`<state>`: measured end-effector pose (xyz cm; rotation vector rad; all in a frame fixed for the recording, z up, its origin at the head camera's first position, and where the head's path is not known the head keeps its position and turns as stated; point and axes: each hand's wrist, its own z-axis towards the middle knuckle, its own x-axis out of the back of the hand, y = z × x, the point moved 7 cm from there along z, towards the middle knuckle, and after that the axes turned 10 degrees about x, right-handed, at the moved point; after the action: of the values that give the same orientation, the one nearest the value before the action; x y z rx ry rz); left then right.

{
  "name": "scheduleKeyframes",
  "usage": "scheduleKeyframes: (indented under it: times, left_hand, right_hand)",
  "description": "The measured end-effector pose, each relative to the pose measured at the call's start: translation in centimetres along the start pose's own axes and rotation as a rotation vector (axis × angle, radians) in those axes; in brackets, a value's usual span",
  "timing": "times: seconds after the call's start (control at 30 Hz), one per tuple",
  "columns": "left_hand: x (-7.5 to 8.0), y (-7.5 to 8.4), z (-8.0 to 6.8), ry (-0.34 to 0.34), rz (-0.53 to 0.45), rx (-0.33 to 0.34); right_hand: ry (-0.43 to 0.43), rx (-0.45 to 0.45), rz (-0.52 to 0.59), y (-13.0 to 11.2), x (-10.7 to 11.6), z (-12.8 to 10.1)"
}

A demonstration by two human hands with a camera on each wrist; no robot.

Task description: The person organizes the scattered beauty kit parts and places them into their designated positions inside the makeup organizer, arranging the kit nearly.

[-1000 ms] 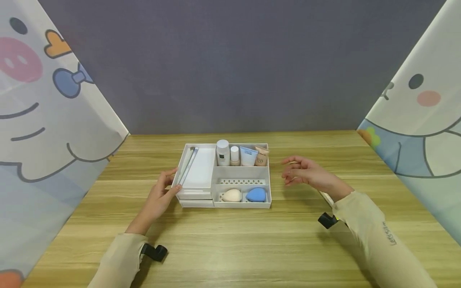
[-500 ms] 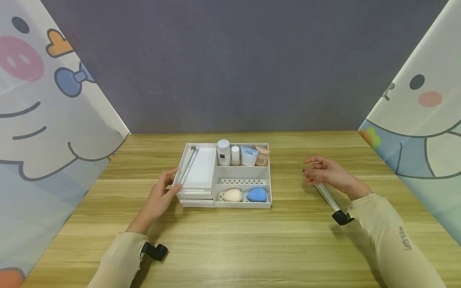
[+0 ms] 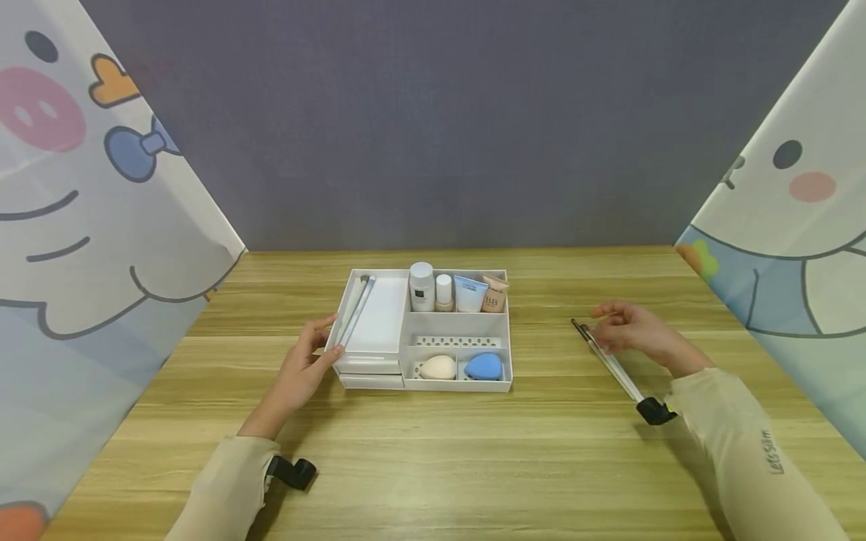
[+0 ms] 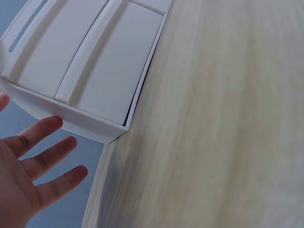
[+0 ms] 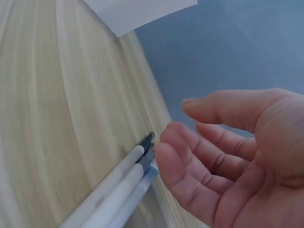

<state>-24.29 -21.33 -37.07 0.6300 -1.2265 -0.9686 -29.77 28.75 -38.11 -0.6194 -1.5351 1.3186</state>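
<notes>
A white cosmetics organizer (image 3: 384, 327) with compartments and two drawers (image 4: 109, 61) stands mid-table. My left hand (image 3: 298, 376) touches its left side, thumb at the front corner; the fingers look spread in the left wrist view. Two makeup brushes (image 3: 356, 312) lie in its left tray. On the right, my right hand (image 3: 639, 336) hovers with loosely bent fingers and nothing in them. Close beside its fingertips lie three slim pale-handled sticks (image 5: 118, 190) with black, grey and blue ends; in the head view the bundle (image 3: 612, 366) slants toward the wrist.
The organizer's back row holds a white bottle (image 3: 422, 289), a small white-capped bottle (image 3: 443, 294), a blue tube (image 3: 470, 294) and a BB tube (image 3: 495, 298). A cream sponge (image 3: 438, 367) and a blue sponge (image 3: 483, 367) sit in front. A grey panel (image 3: 460, 128) stands behind the table.
My right hand has moved right, away from the organizer and over to the slim sticks, which now show more fully. The left hand stays at the organizer's side.
</notes>
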Motion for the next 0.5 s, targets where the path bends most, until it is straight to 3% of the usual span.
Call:
scheduleKeyframes:
  times: [0.27, 0.5]
  left_hand:
    - [0.01, 0.07, -0.02, 0.007, -0.007, -0.008]
    - [0.02, 0.12, 0.02, 0.014, -0.008, -0.01]
  right_hand:
    - [-0.031, -0.078, -0.157, 0.15, 0.03, -0.28]
    - [-0.042, -0.102, -0.209, 0.06, -0.45, -0.15]
